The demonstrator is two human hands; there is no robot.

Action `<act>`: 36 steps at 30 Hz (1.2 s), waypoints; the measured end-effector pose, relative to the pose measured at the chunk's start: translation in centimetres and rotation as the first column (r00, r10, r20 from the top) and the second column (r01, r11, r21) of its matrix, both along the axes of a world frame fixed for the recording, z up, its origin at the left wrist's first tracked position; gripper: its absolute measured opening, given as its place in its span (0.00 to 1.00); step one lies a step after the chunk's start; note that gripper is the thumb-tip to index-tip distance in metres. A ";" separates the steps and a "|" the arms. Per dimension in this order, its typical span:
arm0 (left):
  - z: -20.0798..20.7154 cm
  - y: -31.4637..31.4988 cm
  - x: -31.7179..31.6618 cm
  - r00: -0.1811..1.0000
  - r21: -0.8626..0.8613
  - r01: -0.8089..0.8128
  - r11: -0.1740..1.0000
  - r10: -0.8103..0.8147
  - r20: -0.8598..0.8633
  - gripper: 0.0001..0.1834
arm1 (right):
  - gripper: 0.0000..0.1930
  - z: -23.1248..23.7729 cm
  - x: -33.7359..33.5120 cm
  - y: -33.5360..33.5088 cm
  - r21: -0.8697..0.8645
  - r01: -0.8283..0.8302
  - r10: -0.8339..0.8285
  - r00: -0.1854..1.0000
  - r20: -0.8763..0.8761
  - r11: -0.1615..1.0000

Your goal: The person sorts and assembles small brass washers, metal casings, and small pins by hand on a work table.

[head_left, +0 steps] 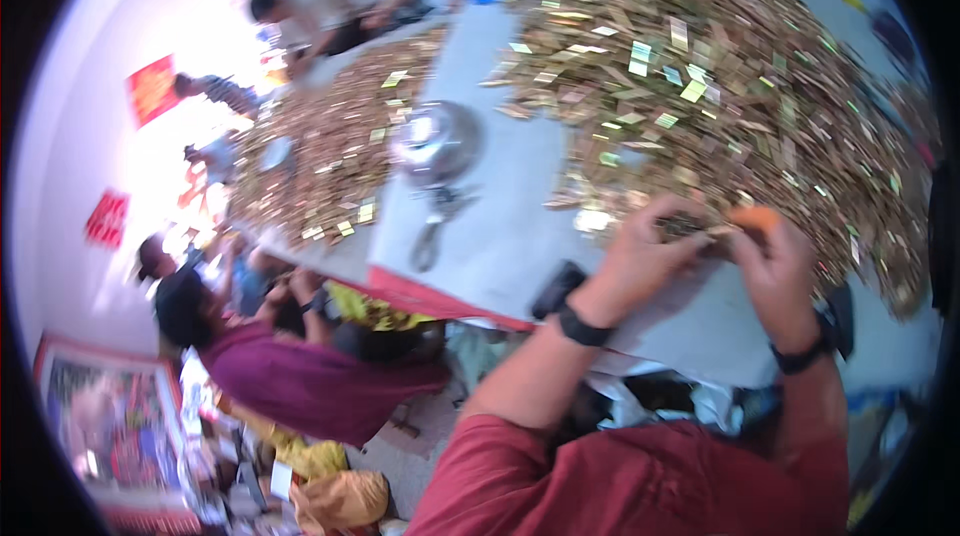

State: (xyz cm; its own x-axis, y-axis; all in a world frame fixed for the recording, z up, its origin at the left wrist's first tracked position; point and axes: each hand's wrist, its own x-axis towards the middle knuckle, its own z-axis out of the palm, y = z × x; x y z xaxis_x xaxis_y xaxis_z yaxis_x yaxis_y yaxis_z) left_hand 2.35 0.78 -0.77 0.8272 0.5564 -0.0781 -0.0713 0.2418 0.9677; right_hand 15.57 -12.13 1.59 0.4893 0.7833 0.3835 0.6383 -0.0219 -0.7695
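Over the near edge of a large heap of loose paper notes (700,96), both my hands are close together. My left hand (645,256) is closed around a small, dark, greenish-brown wad of paper notes (682,226). The fingers of my right hand (780,271) pinch at the right end of the same wad. An orange finger cover (755,218) shows on the right hand. The notes are blurred, and their exact kind is hard to make out; they look like folded banknotes.
A shiny metal bowl-like vessel (435,141) and a bunch of keys (430,236) lie left on the white-covered table (510,226). Beyond is a second heap of notes (330,136). A person in purple (300,376) sits at left; others work farther off. Bags (340,498) fill the floor.
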 end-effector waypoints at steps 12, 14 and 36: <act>-1.8 -0.2 0.2 0.981 -0.443 0.095 0.892 -0.009 0.193 0.21 | 0.07 -1.3 -1.5 -0.6 -0.082 -0.142 0.131 0.984 -0.124 0.986; -1.8 -0.1 0.1 0.984 -0.453 0.109 0.885 -0.032 0.174 0.22 | 0.08 -1.1 -1.4 -0.5 -0.108 -0.103 0.096 0.993 -0.069 0.989; -1.1 0.3 0.2 0.996 0.071 -0.084 0.994 0.082 0.025 0.12 | 0.10 -1.7 0.7 -0.4 -0.317 0.084 0.026 0.944 0.328 0.945</act>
